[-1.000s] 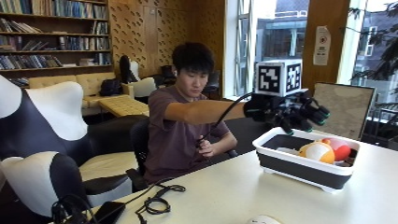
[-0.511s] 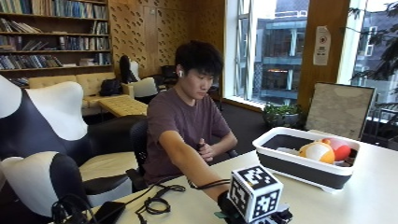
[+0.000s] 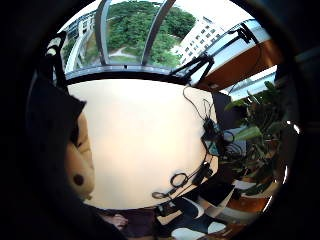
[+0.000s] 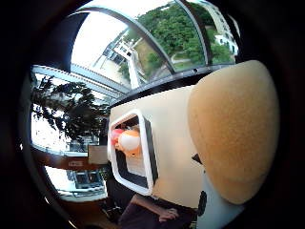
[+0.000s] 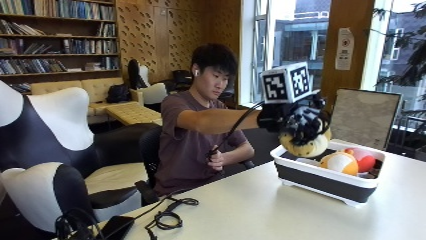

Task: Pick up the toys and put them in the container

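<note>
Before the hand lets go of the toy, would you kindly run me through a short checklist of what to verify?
1. Toy held: ok. The gloved right hand grips the tan spotted plush toy from above.
2. Toy over the container: ok in the outside view, where it hangs above the near end of the white and black rectangular container; depth cannot be fully confirmed.
3. Landing spot free: cannot tell. The orange and white ball and the red toy fill the far end.
4. Container flat on the pale wooden table: ok.
5. Bare hand away from the container: ok.
</note>
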Demonstrator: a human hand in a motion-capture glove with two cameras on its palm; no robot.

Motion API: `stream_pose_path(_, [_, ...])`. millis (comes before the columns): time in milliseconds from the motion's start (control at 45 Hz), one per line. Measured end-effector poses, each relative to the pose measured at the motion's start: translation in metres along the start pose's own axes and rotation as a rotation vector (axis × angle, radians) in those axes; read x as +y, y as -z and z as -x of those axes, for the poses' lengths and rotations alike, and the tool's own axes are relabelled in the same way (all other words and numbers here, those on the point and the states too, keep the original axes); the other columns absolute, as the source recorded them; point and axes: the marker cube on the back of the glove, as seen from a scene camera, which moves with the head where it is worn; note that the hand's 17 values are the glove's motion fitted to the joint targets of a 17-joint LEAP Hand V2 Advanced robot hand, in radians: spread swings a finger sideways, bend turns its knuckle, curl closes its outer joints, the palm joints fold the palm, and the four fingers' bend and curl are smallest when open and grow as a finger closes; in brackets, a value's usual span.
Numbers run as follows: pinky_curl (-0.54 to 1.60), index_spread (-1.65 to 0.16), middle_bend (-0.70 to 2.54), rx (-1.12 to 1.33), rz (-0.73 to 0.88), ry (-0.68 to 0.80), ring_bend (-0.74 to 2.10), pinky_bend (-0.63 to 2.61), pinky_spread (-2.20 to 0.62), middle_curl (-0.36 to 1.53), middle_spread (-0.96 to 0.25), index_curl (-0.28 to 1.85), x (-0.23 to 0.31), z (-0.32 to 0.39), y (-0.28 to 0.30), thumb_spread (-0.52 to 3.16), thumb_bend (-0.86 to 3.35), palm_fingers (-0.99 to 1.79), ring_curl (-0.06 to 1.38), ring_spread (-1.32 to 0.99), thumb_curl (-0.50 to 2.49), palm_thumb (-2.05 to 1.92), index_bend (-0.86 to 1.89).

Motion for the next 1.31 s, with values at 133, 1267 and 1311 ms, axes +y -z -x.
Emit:
stream_pose_path(133, [0.47, -0.41, 0.68, 0.000, -0.005, 0.122, 1.15, 1.13, -0.34, 0.45, -0.44, 0.32, 0.036, 0.109, 0.031, 0.76, 0.20, 0.85, 0.67, -0.42, 0.73, 0.78, 0.36])
stream_pose_path(1267, [0.48, -0.20, 0.11, 0.306, 0.377, 0.488, 0.46, 1.25, -0.02, 0.50, 0.00, 0.39, 0.153, 0.302, -0.095, 1.08, -0.04, -0.46, 0.54, -0.09, 0.63, 0.24, 0.04])
stream_pose_path(1311, [0.46, -0.20, 0.10, 0.233, 0.388, 0.453, 0.41, 1.21, 0.00, 0.47, 0.02, 0.37, 0.155, 0.308, -0.092, 1.11, -0.04, -0.43, 0.52, -0.06, 0.60, 0.22, 0.05])
